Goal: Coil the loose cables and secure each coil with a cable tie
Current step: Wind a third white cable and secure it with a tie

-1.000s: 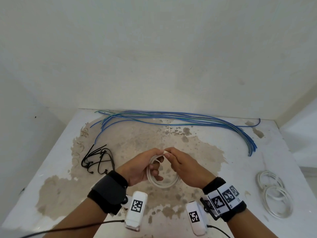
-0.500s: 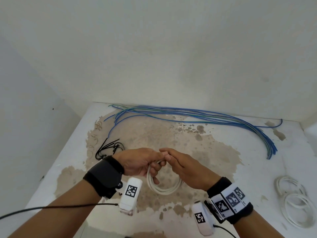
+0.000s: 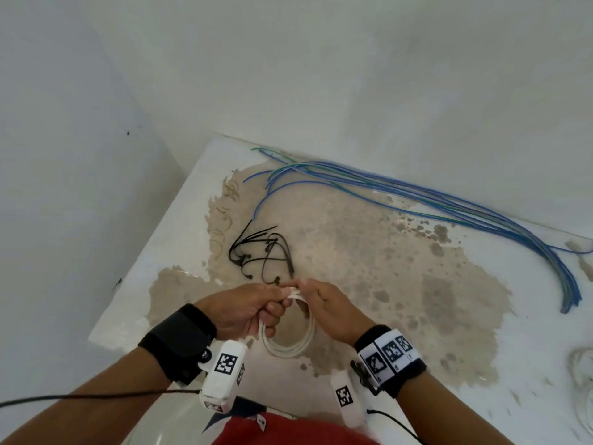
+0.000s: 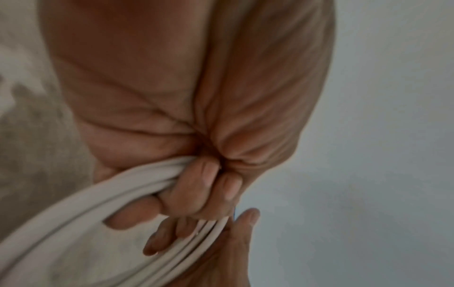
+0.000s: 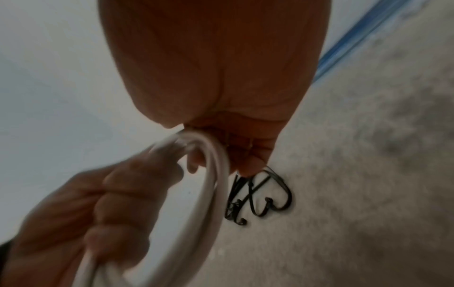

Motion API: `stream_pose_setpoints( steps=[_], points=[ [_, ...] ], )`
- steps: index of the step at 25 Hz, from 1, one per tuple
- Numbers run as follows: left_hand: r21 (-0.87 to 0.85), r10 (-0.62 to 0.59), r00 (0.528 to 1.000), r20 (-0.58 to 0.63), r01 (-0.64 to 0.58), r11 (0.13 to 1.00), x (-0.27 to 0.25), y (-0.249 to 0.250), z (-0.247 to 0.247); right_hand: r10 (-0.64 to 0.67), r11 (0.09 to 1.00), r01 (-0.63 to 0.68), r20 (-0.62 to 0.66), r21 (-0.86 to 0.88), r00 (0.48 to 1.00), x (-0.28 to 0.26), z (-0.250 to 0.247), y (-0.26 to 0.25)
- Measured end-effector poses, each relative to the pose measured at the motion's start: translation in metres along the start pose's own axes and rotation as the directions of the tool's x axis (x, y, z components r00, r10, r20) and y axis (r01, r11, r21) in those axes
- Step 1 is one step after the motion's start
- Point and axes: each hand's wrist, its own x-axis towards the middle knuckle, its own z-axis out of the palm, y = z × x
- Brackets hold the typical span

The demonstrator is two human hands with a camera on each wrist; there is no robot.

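A white cable coil [image 3: 288, 342] hangs between both hands above the stained table [image 3: 401, 284]. My left hand [image 3: 253, 308] grips the coil's top left side, fingers curled round the strands [image 4: 137, 186]. My right hand [image 3: 324, 303] pinches the coil's top at the fingertips, where the strands [image 5: 211, 174] bend over. Black cable ties [image 3: 260, 252] lie in a small pile just beyond the hands, also seen past the right fingertips [image 5: 258, 198]. Long blue cables [image 3: 449, 203] stretch loose along the far edge of the table.
Another white coiled cable [image 3: 582, 374] lies at the table's right edge, partly cut off. White walls close the table in at the left and back. The table's left edge [image 3: 154, 252] runs near the cable ties. A red garment [image 3: 288, 431] shows at the bottom.
Both hands carried the white coil leftward and farther across the table, up to the pile of black ties. The view swung left. Both hands keep their hold on the coil.
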Motion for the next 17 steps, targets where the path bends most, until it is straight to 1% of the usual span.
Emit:
stream_pose_setpoints(
  steps=[1, 2, 3, 5, 6, 7, 9, 11, 13, 17],
  points=[
    [-0.048, 0.015, 0.999, -0.035, -0.017, 0.999, -0.006, -0.002, -0.019, 0.083, 0.997, -0.082, -0.035, 0.013, 0.996, 0.015, 0.008, 0.004],
    [-0.104, 0.029, 0.997, -0.069, -0.036, 0.994, -0.012, -0.002, -0.04, 0.152, 0.988, -0.154, -0.099, -0.014, 0.983, 0.033, 0.016, 0.01],
    [-0.144, 0.039, 0.994, -0.102, -0.053, 0.988, -0.016, 0.0, -0.059, 0.2, 0.972, -0.218, -0.174, -0.086, 0.964, 0.05, 0.021, 0.017],
    [-0.171, 0.048, 0.988, -0.145, -0.073, 0.983, -0.023, 0.005, -0.089, 0.26, 0.915, -0.33, -0.286, -0.234, 0.922, 0.077, 0.03, 0.027],
    [-0.171, 0.05, 0.988, -0.147, -0.076, 0.982, -0.025, 0.007, -0.099, 0.281, 0.891, -0.374, -0.334, -0.258, 0.9, 0.088, 0.035, 0.027],
    [-0.169, 0.048, 0.989, -0.14, -0.072, 0.983, -0.026, 0.009, -0.109, 0.304, 0.878, -0.41, -0.375, -0.246, 0.876, 0.101, 0.04, 0.026],
    [-0.155, 0.033, 0.993, -0.115, -0.051, 0.987, -0.027, 0.012, -0.121, 0.363, 0.864, -0.476, -0.455, -0.163, 0.813, 0.123, 0.049, 0.02],
    [-0.151, 0.026, 0.995, -0.092, -0.04, 0.988, -0.029, 0.013, -0.127, 0.431, 0.841, -0.536, -0.504, -0.076, 0.749, 0.144, 0.054, 0.015],
    [-0.173, 0.031, 0.996, -0.088, -0.046, 0.984, -0.033, 0.014, -0.131, 0.465, 0.816, -0.575, -0.527, -0.055, 0.711, 0.16, 0.058, 0.014],
    [-0.23, 0.049, 0.995, -0.09, -0.068, 0.971, -0.039, 0.011, -0.137, 0.482, 0.803, -0.594, -0.523, -0.058, 0.703, 0.166, 0.058, 0.017]
  ],
)
